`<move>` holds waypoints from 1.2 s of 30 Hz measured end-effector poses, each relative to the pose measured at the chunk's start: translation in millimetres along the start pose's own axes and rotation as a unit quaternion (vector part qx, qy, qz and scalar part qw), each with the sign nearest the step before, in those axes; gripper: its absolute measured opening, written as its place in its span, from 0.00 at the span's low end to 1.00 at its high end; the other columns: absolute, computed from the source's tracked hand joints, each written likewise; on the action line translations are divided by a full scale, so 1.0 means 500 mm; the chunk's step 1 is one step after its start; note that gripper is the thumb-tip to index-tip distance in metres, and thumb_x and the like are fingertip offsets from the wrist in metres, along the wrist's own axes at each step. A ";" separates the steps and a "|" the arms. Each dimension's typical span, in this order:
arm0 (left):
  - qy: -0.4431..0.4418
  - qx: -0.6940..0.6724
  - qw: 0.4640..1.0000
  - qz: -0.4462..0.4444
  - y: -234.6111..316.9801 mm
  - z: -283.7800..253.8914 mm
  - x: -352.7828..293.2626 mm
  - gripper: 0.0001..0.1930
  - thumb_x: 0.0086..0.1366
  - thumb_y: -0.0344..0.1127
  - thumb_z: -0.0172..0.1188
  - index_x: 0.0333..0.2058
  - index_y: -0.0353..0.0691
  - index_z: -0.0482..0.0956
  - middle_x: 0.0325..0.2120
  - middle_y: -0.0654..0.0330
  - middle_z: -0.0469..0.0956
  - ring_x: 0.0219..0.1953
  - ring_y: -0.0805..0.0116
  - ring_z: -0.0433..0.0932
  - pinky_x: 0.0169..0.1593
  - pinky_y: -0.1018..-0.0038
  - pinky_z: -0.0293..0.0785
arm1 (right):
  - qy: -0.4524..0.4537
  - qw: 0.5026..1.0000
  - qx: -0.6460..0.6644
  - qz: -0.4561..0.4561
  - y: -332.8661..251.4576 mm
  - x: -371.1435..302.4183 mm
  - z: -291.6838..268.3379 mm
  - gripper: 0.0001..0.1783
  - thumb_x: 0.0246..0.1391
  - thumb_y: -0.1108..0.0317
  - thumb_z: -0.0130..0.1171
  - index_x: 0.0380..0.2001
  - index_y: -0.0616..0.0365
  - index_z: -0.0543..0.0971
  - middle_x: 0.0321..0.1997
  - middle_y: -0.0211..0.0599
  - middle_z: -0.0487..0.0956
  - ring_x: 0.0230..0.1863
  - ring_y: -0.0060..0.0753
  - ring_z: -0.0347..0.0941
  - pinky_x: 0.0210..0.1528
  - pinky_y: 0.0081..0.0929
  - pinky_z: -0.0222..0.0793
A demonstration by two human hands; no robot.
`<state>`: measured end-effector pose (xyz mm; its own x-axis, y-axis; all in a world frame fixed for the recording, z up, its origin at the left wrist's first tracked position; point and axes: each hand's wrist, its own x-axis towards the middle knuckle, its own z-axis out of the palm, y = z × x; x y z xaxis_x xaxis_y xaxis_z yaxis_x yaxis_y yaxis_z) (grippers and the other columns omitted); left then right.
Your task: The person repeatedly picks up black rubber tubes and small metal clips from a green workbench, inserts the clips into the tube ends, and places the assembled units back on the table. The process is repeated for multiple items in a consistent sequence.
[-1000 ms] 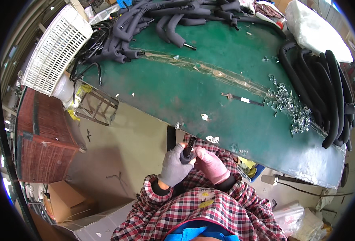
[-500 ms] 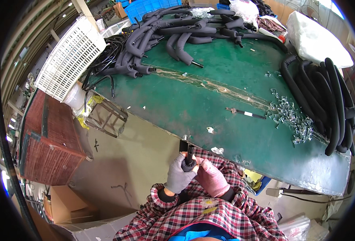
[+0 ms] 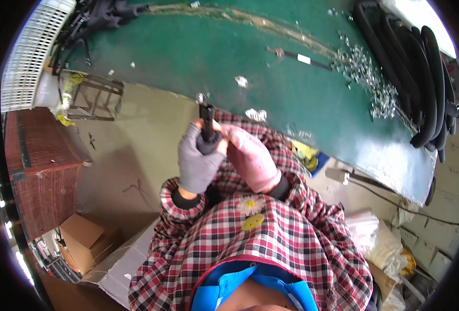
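Item: short black tube [image 3: 207,127], upright, just off the green table [image 3: 291,103] edge at 12 o'clock of both hands. Left hand [image 3: 197,160] wraps it closed; right hand [image 3: 250,158] pinches its side. Advice: keep the tube steady, metal clip [image 3: 202,97] square on top.

Workshop/small factory floor: big green worktable [image 3: 291,98] w/ pile of small metal clips [image 3: 367,78], black rubber hoses [image 3: 421,78] stacked at edge, white plastic crate [image 3: 32,57], cardboard boxes [image 3: 79,238], bare concrete floor [image 3: 136,150].
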<state>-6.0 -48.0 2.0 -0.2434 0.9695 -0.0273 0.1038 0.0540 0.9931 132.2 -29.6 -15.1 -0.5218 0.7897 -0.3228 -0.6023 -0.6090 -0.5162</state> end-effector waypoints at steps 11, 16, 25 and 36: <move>-0.033 -0.075 0.995 0.057 -0.026 0.005 0.011 0.15 0.71 0.36 0.60 0.51 0.35 0.76 0.34 0.64 0.78 0.30 0.80 0.73 0.36 0.82 0.70 | 0.123 0.943 -0.169 -0.259 -0.040 0.000 0.008 0.23 0.66 0.61 0.60 0.57 0.67 0.77 0.51 0.32 0.80 0.48 0.21 0.74 0.59 0.24 0.67; -0.072 0.018 0.997 0.038 -0.024 0.011 0.001 0.15 0.75 0.36 0.54 0.53 0.34 0.78 0.25 0.70 0.73 0.24 0.83 0.69 0.29 0.83 0.68 | 0.033 0.984 -0.115 -0.133 -0.140 0.025 0.018 0.26 0.64 0.57 0.63 0.56 0.67 0.77 0.57 0.39 0.80 0.55 0.30 0.76 0.63 0.29 0.68; -0.079 0.088 0.989 0.092 -0.014 0.019 0.002 0.10 0.68 0.32 0.62 0.44 0.32 0.80 0.23 0.53 0.76 0.19 0.63 0.74 0.25 0.69 0.68 | -0.014 0.996 -0.090 0.026 -0.151 0.038 0.004 0.23 0.62 0.56 0.65 0.51 0.65 0.80 0.55 0.46 0.81 0.46 0.28 0.79 0.53 0.28 0.76; -0.067 0.156 0.973 0.157 -0.031 0.035 0.002 0.11 0.70 0.30 0.59 0.47 0.31 0.79 0.23 0.53 0.75 0.22 0.66 0.72 0.28 0.71 0.69 | -0.017 0.997 -0.070 -0.014 -0.115 0.036 -0.015 0.19 0.67 0.61 0.58 0.48 0.69 0.78 0.61 0.57 0.76 0.60 0.50 0.76 0.59 0.47 0.76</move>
<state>8.8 -43.8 -15.6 -0.0259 0.9714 0.2361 0.4451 -0.2003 0.8728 161.9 20.1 2.9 -0.5280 0.8013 -0.2812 -0.5281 -0.5692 -0.6302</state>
